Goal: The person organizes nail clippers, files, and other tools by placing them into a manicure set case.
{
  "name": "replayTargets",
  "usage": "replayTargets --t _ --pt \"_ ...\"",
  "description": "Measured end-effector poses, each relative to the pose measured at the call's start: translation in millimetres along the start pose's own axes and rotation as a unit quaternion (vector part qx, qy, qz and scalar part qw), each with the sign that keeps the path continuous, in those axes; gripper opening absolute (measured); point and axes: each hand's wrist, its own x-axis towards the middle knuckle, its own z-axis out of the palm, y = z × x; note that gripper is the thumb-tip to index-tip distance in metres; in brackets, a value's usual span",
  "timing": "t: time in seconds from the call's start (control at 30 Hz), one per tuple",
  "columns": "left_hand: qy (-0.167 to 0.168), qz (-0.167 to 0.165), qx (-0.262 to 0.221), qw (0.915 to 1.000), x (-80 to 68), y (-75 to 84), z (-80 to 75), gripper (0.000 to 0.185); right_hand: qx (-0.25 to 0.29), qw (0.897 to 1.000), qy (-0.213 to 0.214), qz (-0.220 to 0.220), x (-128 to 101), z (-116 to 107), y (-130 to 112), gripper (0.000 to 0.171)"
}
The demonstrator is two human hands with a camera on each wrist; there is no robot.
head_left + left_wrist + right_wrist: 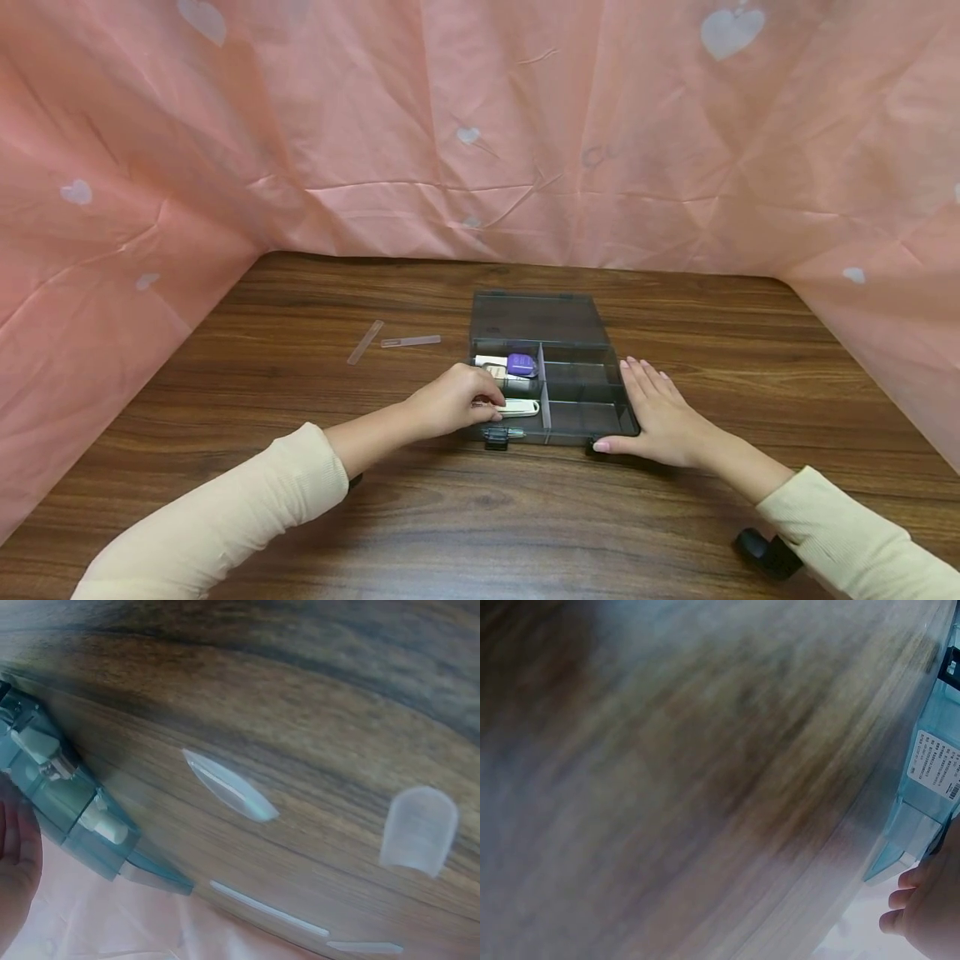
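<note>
With the right hand laid flat against the smoky compartmented plastic box on the wooden desk, the left hand grip pinches a white oblong item in its front-left compartment, apparently placing it, release pending.

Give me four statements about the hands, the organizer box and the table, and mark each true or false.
1. The box has its lid open. True.
2. The left hand lies flat on the table, away from the box. False: its fingers curl on a white item in the front left compartment.
3. The right hand rests with straight fingers against the box's right side. True.
4. Both clear strips lie inside the box. False: they lie on the table, left of it.
</note>
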Motion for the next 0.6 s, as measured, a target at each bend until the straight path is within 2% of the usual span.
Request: replayTargets --t 0.27,0.6 --pt "0.079 -0.016 -0.025 0.9965 -11.9 -1.7 -7.8 0.008 -0.006 1.0 0.003 -0.005 1.0 -0.3 0.0 0.115" --pt "0.136 -0.041 -0.046 0.9888 -32.9 -4.3 -14.1 0.009 -0.002 1.0 0.003 -0.004 0.2 -0.4 -0.1 0.116"
